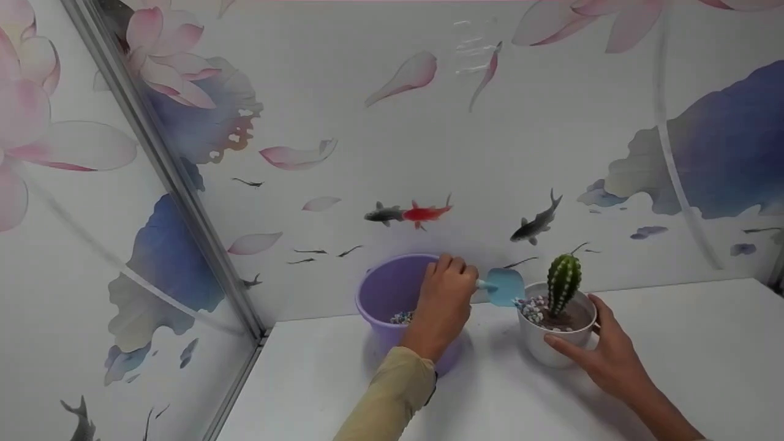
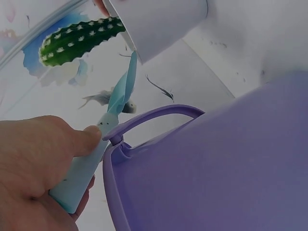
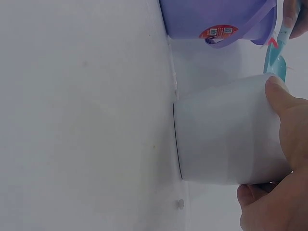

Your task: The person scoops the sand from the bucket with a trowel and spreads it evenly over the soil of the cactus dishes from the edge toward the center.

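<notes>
My left hand (image 1: 446, 294) grips the handle of a light blue toy shovel (image 1: 505, 287) above the purple bucket (image 1: 387, 331). The blade tip reaches the rim of a white flowerpot (image 1: 551, 344). Inside that pot a green cactus (image 1: 564, 283) stands upright in soil, with small bluish-white pebbles (image 1: 531, 310) heaped on its left side. My right hand (image 1: 618, 355) holds the pot from the right, thumb at the front near the rim. More pebbles (image 1: 401, 317) lie in the bucket, partly hidden by my left wrist. In the left wrist view, my thumb presses along the shovel handle (image 2: 79, 178).
Both containers stand on a white table (image 1: 502, 404). Close behind them rises a white wall panel (image 1: 343, 122) printed with fish, petals and lotus. A metal frame strip (image 1: 165, 177) runs down the left corner. The bucket's purple handle (image 2: 159, 114) juts out at its rim.
</notes>
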Tool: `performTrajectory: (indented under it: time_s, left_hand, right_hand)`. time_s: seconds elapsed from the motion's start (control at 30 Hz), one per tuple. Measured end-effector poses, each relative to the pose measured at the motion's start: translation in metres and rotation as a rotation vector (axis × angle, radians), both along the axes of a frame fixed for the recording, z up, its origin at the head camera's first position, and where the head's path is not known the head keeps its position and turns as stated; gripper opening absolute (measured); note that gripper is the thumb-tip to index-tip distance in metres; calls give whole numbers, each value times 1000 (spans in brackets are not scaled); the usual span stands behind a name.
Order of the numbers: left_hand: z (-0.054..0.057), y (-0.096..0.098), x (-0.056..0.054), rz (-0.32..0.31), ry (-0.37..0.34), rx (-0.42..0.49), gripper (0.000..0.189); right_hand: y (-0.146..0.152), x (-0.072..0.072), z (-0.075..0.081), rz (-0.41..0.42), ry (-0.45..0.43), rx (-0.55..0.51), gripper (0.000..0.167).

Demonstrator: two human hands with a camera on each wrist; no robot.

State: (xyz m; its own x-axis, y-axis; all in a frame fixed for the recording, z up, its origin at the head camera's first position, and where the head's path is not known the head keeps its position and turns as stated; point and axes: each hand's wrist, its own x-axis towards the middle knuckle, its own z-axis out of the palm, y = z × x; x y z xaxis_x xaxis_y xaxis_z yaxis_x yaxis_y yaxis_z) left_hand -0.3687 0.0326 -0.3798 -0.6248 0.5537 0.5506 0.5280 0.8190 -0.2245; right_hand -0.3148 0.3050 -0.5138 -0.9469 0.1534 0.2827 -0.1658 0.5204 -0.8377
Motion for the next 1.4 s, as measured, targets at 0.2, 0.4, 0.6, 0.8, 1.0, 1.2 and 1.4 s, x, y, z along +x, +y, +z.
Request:
performTrajectory:
  time_s: [0.2, 0.4, 0.6, 0.8, 1.0, 1.2, 1.4]
  left_hand:
    - [0, 3, 2, -7, 6, -15, 22]
    - [0, 6, 5, -17, 27, -27, 27]
    - [-4, 7, 4, -16, 74, -29, 27]
    - [-5, 4, 4, -18, 106, -6, 25]
    - [-7, -1, 5, -35, 111, 34, 22]
    - [-5, -10, 8, -54, 56, 110, 20]
    - [-1, -24, 10, -117, -8, 227, 15]
  right_hand:
    - [-1, 0, 0, -5, -4, 3, 131]
    - [-1, -1, 2, -3, -5, 1, 132]
    - [-2, -1, 2, 3, -37, 2, 134]
    - [-2, -1, 3, -2, -40, 10, 134]
    - [0, -2, -1, -4, 0, 18, 132]
    - [2, -2, -3, 0, 0, 25, 132]
    - [2, -2, -3, -1, -33, 32, 132]
